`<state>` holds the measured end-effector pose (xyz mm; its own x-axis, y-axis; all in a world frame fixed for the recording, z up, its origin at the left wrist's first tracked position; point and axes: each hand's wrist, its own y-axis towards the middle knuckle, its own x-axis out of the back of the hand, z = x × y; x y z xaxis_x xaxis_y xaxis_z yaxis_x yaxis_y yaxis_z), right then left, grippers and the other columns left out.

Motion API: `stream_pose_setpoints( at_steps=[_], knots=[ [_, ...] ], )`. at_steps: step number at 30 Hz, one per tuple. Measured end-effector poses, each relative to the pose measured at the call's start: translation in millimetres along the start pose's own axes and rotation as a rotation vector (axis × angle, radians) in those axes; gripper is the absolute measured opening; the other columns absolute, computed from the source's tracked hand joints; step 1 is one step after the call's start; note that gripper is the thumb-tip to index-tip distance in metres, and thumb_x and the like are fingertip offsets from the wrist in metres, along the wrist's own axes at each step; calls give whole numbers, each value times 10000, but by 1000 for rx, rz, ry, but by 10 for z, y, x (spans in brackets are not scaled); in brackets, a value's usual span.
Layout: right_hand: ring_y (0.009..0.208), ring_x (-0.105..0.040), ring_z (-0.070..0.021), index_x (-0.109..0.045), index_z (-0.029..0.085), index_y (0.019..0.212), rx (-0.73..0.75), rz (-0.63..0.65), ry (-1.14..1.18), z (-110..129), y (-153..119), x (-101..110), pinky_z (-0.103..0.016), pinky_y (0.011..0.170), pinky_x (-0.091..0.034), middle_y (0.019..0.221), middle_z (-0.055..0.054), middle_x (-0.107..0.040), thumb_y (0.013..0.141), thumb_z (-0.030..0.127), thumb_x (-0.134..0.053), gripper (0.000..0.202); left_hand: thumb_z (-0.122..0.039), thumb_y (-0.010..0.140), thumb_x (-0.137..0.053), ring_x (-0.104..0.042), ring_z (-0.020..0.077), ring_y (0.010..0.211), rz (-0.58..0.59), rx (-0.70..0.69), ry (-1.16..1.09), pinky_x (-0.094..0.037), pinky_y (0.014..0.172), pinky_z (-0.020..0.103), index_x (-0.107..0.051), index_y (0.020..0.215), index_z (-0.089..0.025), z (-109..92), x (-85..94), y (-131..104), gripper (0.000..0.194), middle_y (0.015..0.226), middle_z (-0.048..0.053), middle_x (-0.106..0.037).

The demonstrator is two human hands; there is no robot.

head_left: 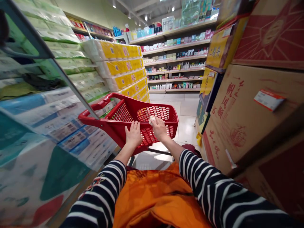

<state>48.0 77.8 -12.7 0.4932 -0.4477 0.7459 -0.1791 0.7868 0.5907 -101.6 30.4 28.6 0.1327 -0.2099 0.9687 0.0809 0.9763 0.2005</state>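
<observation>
A red plastic shopping cart [114, 123] with perforated walls stands crosswise before me. My left hand [133, 134] rests on its near side, fingers stretched out at the rim and thumb apart, holding nothing. Farther right, my right hand [159, 129] is closed around a small, crumpled whitish cloth or tissue [152, 120], at the near rim of the basket. Part of the wad is hidden by my fingers. Inside the cart, a slotted red divider [120, 111] stands near the handle end.
Yellow-and-white tissue packs [125, 68] are stacked behind the cart. More wrapped paper packs [73, 136] rise on the left. Cardboard cartons [237, 123] line the right side. Shelves of small bottles and boxes [175, 60] stand at the back, beyond the tiled floor [188, 118].
</observation>
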Motion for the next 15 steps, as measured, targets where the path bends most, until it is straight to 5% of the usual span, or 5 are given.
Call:
stream_pose_setpoints(
  at_steps=[4,6,12,15],
  knots=[
    [1235,-358,-272,-523,117,1237,-284,-30,-38,-455,-39,218,-449,1032,-246,1380,-169,-395,848,115,-401,408,-259,775,-433,-122,238,1394,-23,20,2,-124,1104,539,-237,1424,-137,-22,-31,11,689,1510,82,-202],
    [1260,-330,-284,-506,105,1254,-362,-45,-40,-488,-33,232,-468,1041,-224,1399,-180,-367,843,104,-394,425,-269,775,-431,-127,244,1393,-28,29,3,-140,1101,535,-249,1420,-136,-46,-35,26,683,1507,88,-212],
    [1321,-240,-259,-437,115,1310,-167,17,54,219,77,-67,-454,1070,-171,1423,-166,-342,881,130,-394,431,-282,775,-429,-153,251,1387,-34,9,18,-179,1086,548,-261,1413,-121,-55,-25,20,679,1499,97,-233],
    [1264,-336,-226,-503,192,1244,-118,48,142,495,150,-89,-418,1057,-228,1383,-100,-412,916,174,-356,360,-278,774,-430,-149,250,1387,-43,-13,44,-193,1076,562,-253,1411,-95,-24,-40,-14,686,1500,97,-224]
  ],
)
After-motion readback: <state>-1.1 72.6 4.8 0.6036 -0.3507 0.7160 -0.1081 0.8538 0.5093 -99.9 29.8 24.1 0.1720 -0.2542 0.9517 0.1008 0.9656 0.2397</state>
